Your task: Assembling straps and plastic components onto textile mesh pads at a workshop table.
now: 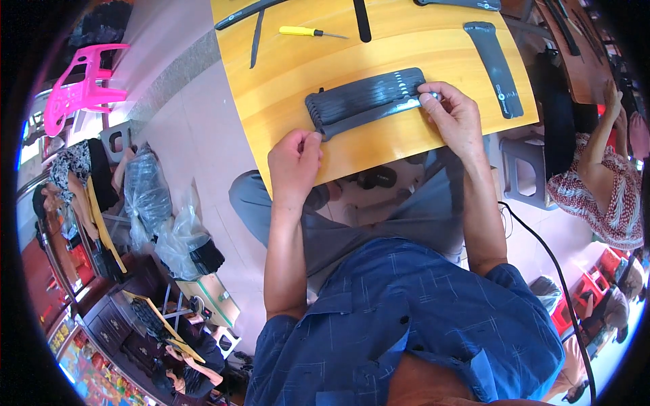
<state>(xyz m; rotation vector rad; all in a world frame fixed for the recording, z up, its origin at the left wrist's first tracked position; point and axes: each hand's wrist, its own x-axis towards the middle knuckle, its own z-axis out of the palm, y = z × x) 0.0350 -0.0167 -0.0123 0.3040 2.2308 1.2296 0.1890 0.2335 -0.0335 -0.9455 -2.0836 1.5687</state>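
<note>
On the yellow wooden table [277,88] lies a row of overlapping flat black strips [365,93] with pale markings near their right ends. A single black strip [369,120] runs along the near side of that row. My left hand [296,162] pinches its left end between thumb and fingers. At the other end, my right hand [457,116] grips the strip's tip with thumb and forefinger. Whether this strip is joined to the row cannot be made out.
A yellow-handled screwdriver [301,31] lies farther back, beside a thin dark strip [256,39]. Another wide black strip [496,71] rests at the table's right. A pink plastic chair [78,84] and plastic bags [147,189] stand left; a grey stool [523,169] and a seated person [599,186] are right.
</note>
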